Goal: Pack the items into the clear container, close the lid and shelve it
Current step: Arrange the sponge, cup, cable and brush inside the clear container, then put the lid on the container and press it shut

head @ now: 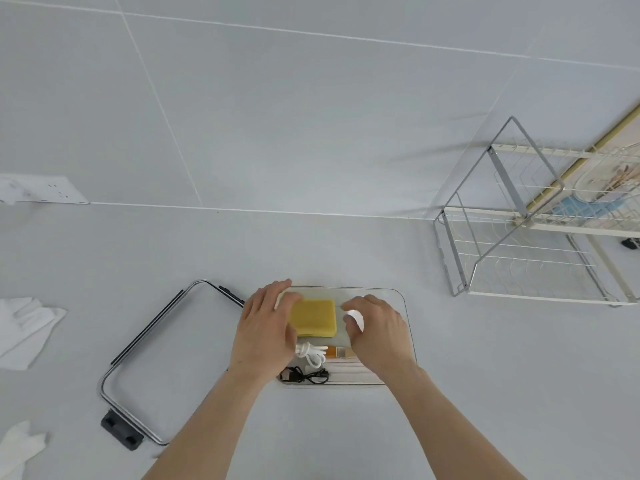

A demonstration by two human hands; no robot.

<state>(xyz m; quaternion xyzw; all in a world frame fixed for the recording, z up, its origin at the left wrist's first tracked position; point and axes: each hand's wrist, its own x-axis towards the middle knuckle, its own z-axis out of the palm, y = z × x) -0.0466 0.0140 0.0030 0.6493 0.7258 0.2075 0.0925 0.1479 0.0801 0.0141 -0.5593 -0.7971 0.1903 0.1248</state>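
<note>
While both hands hover over the container [408, 327], left hand [265, 332] touches the sponge [317, 317] flat and ungripping, right hand [379, 336] curled, grasp unclear.

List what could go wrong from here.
1. The sponge stands tall in the container; it may keep the lid from seating.
2. The left hand covers the left rim, so items there go unseen.
3. The white cable and black cable lie near the front edge and could get pinched under the lid.
</note>
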